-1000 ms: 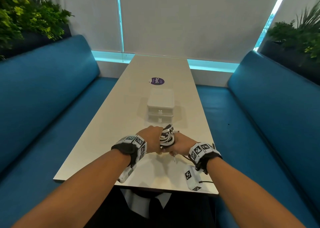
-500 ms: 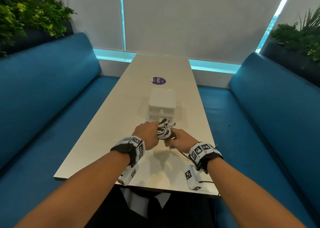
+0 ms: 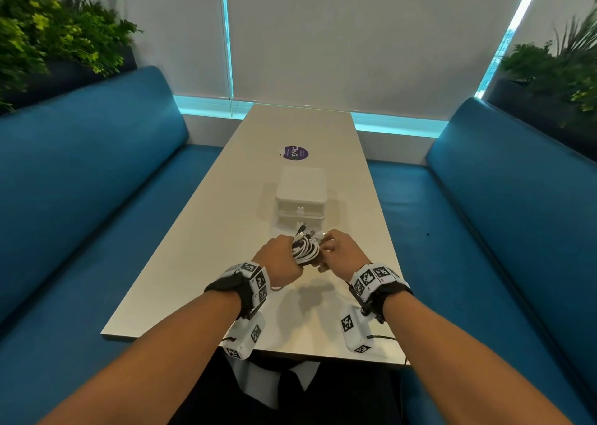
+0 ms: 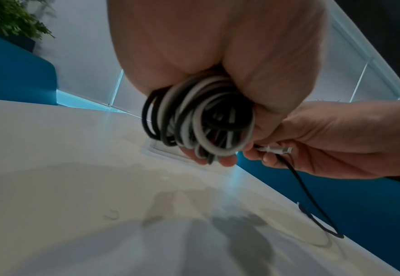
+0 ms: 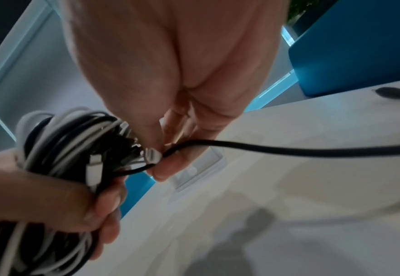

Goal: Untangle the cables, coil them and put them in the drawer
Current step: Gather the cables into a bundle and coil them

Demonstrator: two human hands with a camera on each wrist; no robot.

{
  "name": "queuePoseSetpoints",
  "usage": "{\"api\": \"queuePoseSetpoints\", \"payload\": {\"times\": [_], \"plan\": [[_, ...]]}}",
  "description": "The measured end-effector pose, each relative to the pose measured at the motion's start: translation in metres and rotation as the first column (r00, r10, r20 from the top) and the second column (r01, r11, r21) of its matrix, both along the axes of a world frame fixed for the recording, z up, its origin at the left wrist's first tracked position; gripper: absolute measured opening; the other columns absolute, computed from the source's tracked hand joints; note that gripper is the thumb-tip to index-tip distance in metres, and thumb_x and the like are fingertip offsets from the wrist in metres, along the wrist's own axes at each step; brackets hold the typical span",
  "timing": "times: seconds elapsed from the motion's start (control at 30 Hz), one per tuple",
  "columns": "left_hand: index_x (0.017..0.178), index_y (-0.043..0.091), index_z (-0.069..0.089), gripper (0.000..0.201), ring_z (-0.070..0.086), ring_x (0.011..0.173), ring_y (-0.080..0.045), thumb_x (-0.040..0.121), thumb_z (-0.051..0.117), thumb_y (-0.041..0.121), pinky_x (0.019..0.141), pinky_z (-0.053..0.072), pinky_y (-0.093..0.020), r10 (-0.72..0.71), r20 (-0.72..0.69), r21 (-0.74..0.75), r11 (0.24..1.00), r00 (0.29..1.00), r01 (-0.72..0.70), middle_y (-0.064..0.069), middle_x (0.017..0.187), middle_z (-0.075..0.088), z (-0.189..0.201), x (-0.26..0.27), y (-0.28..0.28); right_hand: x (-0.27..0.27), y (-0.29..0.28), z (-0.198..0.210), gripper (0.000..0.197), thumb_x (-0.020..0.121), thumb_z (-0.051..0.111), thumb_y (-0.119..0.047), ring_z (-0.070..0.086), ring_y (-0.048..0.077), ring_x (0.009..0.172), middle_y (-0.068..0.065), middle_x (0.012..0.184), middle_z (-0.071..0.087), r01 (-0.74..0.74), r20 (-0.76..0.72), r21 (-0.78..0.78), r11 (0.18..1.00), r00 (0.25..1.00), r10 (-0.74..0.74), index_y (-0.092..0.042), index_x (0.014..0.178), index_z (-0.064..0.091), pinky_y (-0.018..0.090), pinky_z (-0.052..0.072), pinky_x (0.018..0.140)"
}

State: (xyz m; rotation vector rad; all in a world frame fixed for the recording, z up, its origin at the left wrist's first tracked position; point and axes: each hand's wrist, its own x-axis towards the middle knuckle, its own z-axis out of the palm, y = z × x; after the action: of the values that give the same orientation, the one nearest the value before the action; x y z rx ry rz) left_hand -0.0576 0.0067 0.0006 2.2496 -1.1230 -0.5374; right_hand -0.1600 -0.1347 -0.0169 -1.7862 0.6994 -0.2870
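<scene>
A bundle of coiled black and white cables point(image 3: 304, 247) point(image 4: 198, 119) point(image 5: 59, 142) is held above the near half of the table. My left hand point(image 3: 280, 254) point(image 4: 217, 61) grips the coil, fingers wrapped round it. My right hand point(image 3: 340, 250) point(image 5: 170, 149) pinches a silver plug point(image 4: 277, 149) point(image 5: 152, 155) and a black cable end point(image 5: 288, 148) at the coil's right side. That black cable trails down to the table edge point(image 4: 321, 224). The white two-drawer box point(image 3: 301, 198) stands just beyond the hands, both drawers closed.
The long white table point(image 3: 206, 263) runs away from me between two blue benches point(image 3: 97, 179) point(image 3: 504, 198). A purple round sticker point(image 3: 295, 152) lies beyond the box. Planters with green plants point(image 3: 48, 36) sit behind both benches.
Both hands have carried the cable bundle away from me toward the drawer box and lifted it slightly. The right hand has shifted to the plug at the coil's top right.
</scene>
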Motion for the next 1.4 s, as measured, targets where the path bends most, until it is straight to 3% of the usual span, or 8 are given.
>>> {"api": "queuePoseSetpoints", "payload": {"times": [0.27,0.5,0.7,0.9,1.1,1.17,1.27,1.4], "plan": [[0.085,0.016,0.069,0.019,0.070,0.068,-0.020,0.067,0.069,0.022,0.062,0.060,-0.034,0.050,-0.130,0.004,0.999,0.990,-0.050,-0.003,0.076,0.072,0.001,-0.006,-0.016,-0.003,0.000,-0.007,0.033,0.077,0.068,-0.004,0.066,0.024,0.064,0.011,0.081,0.075,-0.005,0.030,-0.013,1.000,1.000,0.006,-0.013,0.107,0.058,0.036,0.054,0.064],[0.073,0.020,0.060,0.012,0.061,0.064,-0.014,0.075,0.070,0.025,0.053,0.041,-0.023,0.208,-0.051,-0.006,0.978,0.977,-0.208,0.001,0.074,0.065,-0.002,0.007,-0.012,-0.008,0.002,0.000,0.038,0.086,0.064,-0.008,0.072,0.027,0.087,0.008,0.102,0.072,-0.081,-0.030,0.020,0.997,0.996,0.081,-0.014,0.122,0.052,0.037,0.059,0.080],[0.087,0.014,0.066,0.030,0.066,0.079,-0.025,0.072,0.084,0.033,0.066,0.046,-0.026,0.387,-0.134,-0.101,0.910,0.912,-0.401,-0.005,0.086,0.069,-0.004,0.033,-0.003,-0.021,0.004,0.001,0.018,0.095,0.053,-0.029,0.070,0.017,0.067,-0.003,0.083,0.076,-0.217,-0.205,-0.202,0.955,0.963,0.175,-0.017,0.093,0.066,0.034,0.056,0.066],[0.066,0.017,0.064,0.039,0.055,0.051,-0.005,0.074,0.081,0.051,0.051,0.041,-0.019,0.190,-0.335,-0.206,0.941,0.923,-0.268,0.006,0.059,0.062,-0.016,0.018,0.000,-0.004,0.027,0.008,0.024,0.101,0.043,-0.019,0.068,0.012,0.063,-0.005,0.081,0.071,-0.203,-0.049,-0.312,0.928,0.979,0.198,-0.013,0.096,0.065,0.025,0.054,0.056],[0.069,0.013,0.069,0.038,0.062,0.058,-0.013,0.068,0.088,0.046,0.060,0.052,-0.029,0.207,-0.533,-0.254,0.886,0.820,-0.388,0.003,0.063,0.068,-0.014,0.018,0.003,-0.003,0.030,0.022,0.030,0.095,0.046,0.001,0.066,0.013,0.081,-0.010,0.096,0.059,-0.322,-0.030,-0.169,0.931,0.946,0.322,-0.024,0.102,0.062,0.023,0.055,0.079],[0.081,0.012,0.076,0.041,0.073,0.075,-0.020,0.062,0.091,0.045,0.080,0.060,-0.039,0.158,-0.577,-0.267,0.891,0.801,-0.368,-0.004,0.078,0.076,-0.013,0.017,0.002,-0.005,0.029,0.024,0.035,0.094,0.048,0.005,0.066,0.011,0.085,-0.007,0.098,0.065,-0.331,0.023,-0.114,0.937,0.942,0.336,-0.023,0.098,0.068,0.025,0.056,0.087],[0.090,0.015,0.078,0.045,0.074,0.089,-0.022,0.055,0.092,0.038,0.090,0.057,-0.044,0.136,-0.571,-0.252,0.909,0.810,-0.331,-0.005,0.089,0.077,-0.014,0.016,-0.001,-0.004,0.019,0.011,0.014,0.087,0.060,-0.008,0.066,0.019,0.087,0.010,0.094,0.072,-0.296,-0.008,-0.177,0.939,0.954,0.299,-0.009,0.096,0.071,0.040,0.054,0.092],[0.091,0.018,0.076,0.027,0.073,0.084,-0.015,0.067,0.087,0.024,0.082,0.059,-0.032,0.123,-0.479,-0.224,0.940,0.869,-0.256,-0.001,0.086,0.076,-0.011,0.010,-0.003,-0.004,0.018,-0.003,0.025,0.069,0.076,-0.028,0.070,0.016,0.086,-0.001,0.086,0.075,-0.200,-0.047,-0.255,0.946,0.980,0.195,-0.021,0.093,0.074,0.040,0.056,0.087]]}}
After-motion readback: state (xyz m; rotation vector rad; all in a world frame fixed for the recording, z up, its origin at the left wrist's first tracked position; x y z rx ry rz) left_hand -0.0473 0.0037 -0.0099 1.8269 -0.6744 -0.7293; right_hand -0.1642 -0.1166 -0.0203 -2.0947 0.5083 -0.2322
